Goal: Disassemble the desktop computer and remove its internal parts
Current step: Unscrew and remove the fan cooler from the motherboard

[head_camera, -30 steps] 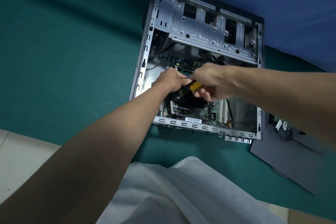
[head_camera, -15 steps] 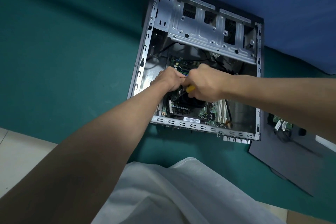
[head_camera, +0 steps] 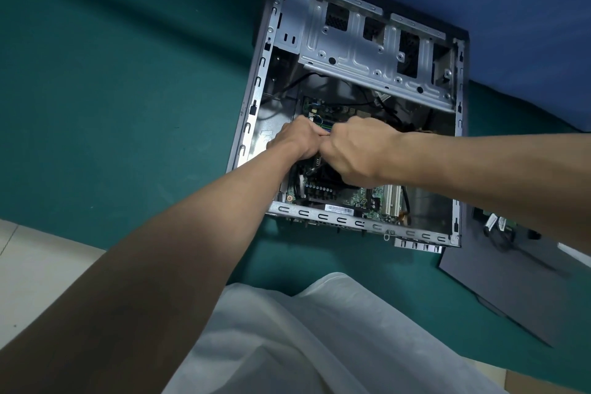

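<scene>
1. Fingers of the left hand (head_camera: 295,141) and right hand (head_camera: 353,150) curl inward, knuckles touching; what they pinch cannot be told.
2. Both hands work above the motherboard (head_camera: 335,193), inside the open computer case (head_camera: 256,99).
3. Case lies flat on green cloth (head_camera: 112,89), its drive cage (head_camera: 361,41) at the far end.
4. Dark side panel (head_camera: 505,288) lies nearby, to the right.

Green mat (head_camera: 128,105) carrying the opened computer case (head_camera: 252,112).
Right of the grip, a dark side panel (head_camera: 499,291) lies flat on the mat, just beside the case.
</scene>
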Available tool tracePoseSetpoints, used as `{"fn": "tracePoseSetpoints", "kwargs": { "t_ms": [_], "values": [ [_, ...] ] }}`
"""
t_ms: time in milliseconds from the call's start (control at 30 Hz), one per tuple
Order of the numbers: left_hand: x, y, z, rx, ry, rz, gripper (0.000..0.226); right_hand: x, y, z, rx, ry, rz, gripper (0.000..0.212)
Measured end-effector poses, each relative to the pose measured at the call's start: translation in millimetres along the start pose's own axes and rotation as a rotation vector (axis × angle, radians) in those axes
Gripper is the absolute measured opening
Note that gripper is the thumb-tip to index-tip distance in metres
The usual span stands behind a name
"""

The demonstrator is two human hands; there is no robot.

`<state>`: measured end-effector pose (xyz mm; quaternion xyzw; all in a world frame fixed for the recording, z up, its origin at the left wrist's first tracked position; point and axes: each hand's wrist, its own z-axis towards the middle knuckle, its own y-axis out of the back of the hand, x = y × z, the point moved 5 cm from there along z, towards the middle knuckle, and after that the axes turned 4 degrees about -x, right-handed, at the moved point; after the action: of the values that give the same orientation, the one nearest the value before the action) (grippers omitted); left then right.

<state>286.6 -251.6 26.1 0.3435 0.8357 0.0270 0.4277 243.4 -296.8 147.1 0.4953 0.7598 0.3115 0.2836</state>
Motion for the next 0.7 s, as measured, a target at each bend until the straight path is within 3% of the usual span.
{"fn": "tracePoseSetpoints", "kwargs": {
  "t_ms": [100,233,300,367,467,533,600,700],
  "values": [
    [0,2,-1,0.007,0.032,-0.008,0.049,3,1,1,-0.065,0.037,-0.02,0.036],
    [-2,1,-2,0.003,0.001,0.086,0.027,-13,-1,9,-0.164,-0.283,0.424,0.018],
    [-3,0,-4,0.01,-0.031,0.086,0.014,-23,-8,10,-0.175,-0.513,0.617,0.03],
    [-3,-2,-2,0.007,-0.046,0.088,0.01,-24,-16,8,-0.079,-0.67,0.776,0.033],
    [-4,-2,-2,-0.002,-0.057,0.111,0.011,-21,-20,6,0.105,-0.735,0.974,0.023],
    [-2,-2,-1,-0.006,-0.055,0.102,0.013,-21,-14,7,0.154,-0.644,0.829,0.021],
    [-1,-3,1,-0.008,-0.051,0.103,0.014,-19,-4,9,0.107,-0.443,0.466,0.017],
    [3,-1,5,-0.016,-0.016,0.098,0.04,-5,5,6,-0.012,-0.13,0.134,0.022]
  ]
}}
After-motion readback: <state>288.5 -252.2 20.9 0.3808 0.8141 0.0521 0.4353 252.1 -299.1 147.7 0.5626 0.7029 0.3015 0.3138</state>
